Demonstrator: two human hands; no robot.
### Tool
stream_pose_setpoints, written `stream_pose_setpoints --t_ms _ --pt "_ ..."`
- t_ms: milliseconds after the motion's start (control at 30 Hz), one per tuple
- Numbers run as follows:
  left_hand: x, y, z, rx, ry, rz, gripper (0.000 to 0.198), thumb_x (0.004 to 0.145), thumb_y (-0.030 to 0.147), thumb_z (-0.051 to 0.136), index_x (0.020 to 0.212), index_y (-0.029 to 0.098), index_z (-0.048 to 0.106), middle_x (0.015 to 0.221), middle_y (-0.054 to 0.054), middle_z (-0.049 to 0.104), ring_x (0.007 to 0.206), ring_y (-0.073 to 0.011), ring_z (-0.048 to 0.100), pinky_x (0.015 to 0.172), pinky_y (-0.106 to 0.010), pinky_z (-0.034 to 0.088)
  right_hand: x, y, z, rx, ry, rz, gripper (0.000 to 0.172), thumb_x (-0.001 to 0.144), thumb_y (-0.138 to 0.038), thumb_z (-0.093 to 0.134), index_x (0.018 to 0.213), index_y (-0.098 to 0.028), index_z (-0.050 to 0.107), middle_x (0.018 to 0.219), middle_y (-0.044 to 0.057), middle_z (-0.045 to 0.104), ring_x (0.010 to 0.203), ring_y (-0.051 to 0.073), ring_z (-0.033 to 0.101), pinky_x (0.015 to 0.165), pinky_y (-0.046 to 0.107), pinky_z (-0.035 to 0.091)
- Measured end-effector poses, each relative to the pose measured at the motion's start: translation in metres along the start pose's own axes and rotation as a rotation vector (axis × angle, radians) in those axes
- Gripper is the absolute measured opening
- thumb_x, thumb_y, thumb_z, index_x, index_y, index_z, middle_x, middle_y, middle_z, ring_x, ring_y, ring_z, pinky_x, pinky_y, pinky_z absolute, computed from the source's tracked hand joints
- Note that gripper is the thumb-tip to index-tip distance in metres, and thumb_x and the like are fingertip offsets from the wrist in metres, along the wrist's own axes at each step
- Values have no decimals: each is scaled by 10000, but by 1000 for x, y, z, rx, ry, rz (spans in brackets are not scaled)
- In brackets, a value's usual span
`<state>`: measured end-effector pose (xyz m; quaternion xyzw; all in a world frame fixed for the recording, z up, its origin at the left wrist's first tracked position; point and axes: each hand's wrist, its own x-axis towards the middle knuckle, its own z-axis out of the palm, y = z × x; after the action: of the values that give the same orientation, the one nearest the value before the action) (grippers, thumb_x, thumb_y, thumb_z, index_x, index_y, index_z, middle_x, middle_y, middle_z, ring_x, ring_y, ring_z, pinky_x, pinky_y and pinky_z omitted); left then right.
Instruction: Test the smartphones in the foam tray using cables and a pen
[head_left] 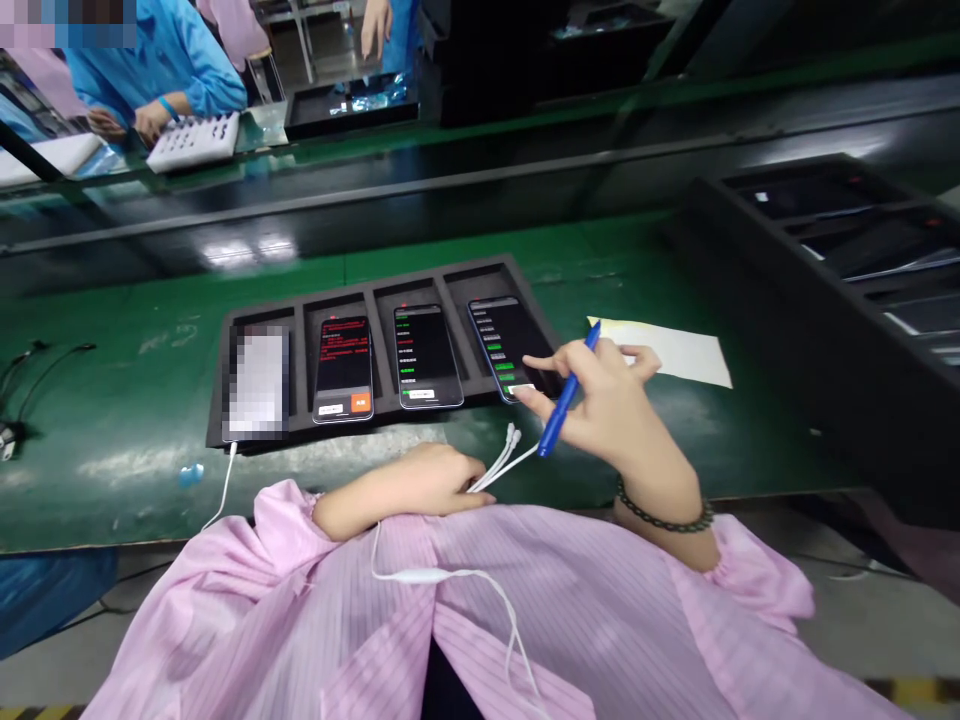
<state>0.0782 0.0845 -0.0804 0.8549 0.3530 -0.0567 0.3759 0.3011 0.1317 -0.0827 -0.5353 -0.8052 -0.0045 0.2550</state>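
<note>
My left hand (420,478) rests at the table's front edge, its fingers closed around thin white cables (501,458) whose ends stick out to the right. Tucked in my right hand (611,405) is a blue pen (559,415), held slantwise. Its fingers extend over the lower screen of the rightmost phone (499,345); whether they touch the glass I cannot tell. That phone lies in a black foam tray (300,300) beside a phone with green and white lines (427,355), a phone with red text (343,365) and a blurred-out phone (255,385) with a white cord plugged in.
A white paper slip (686,352) lies right of my right hand on the green table (150,400). Black trays (840,230) holding phones are stacked at right. Dark cables (34,375) lie far left. Across the bench, a person in blue (180,60) handles a white tray (196,142).
</note>
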Motion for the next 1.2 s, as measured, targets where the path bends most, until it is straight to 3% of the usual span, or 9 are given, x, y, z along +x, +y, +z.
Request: stream_pose_setpoints --t_ms 133,300,500,733,900,1000,1100,1200 --pt "3 -2 2 -54 12 -8 294 961 442 589 836 183 651 677 7 642 639 -156 608 570 -257 319 -6 -1 -4 18 29 -40 376 929 -584 529 881 -212 511 873 62 678 883 272 563 918 474 267" --pt "7 -4 5 -128 31 -25 338 935 482 619 776 185 594 643 34 571 589 -125 519 562 -249 289 17 -3 -6 52 37 -6 445 912 -642 508 1017 -210 533 1008 118 695 960 312 545 909 496 289" --pt "9 -5 4 -168 33 -41 389 926 515 630 736 182 562 630 45 541 574 -107 471 566 -239 293 48 9 11 111 -1 30 450 860 -664 528 908 -230 419 1077 133 717 973 330 542 900 516 294" --pt "9 -10 8 -185 50 -2 388 933 516 622 744 181 569 641 43 552 569 -102 467 565 -233 297 50 15 24 98 -30 30 454 844 -665 535 880 -234 397 1078 124 728 982 324 553 895 512 306" --pt "6 -3 0 -170 19 -38 391 951 536 591 784 182 599 662 30 585 591 -117 508 573 -238 310 30 9 0 76 149 20 414 883 -641 548 893 -236 464 886 77 698 830 260 585 854 463 353" --pt "7 1 -3 -146 -2 -66 391 961 546 569 824 183 617 708 15 633 621 -130 549 571 -240 320 4 3 -13 86 258 32 349 916 -547 566 801 -255 412 699 22 616 674 215 556 756 390 412" --pt "9 5 -2 -117 10 -73 399 975 555 535 880 183 642 769 -4 682 675 -150 597 581 -245 339 -22 -6 -16 121 188 41 363 906 -491 598 745 -261 368 618 -5 558 546 172 518 578 310 400" --pt "10 6 1 -87 28 -57 429 1007 556 464 920 187 665 792 -19 702 705 -163 627 600 -251 354 -37 -14 -10 162 56 66 350 909 -490 575 748 -255 371 611 -14 565 479 146 524 503 272 380"
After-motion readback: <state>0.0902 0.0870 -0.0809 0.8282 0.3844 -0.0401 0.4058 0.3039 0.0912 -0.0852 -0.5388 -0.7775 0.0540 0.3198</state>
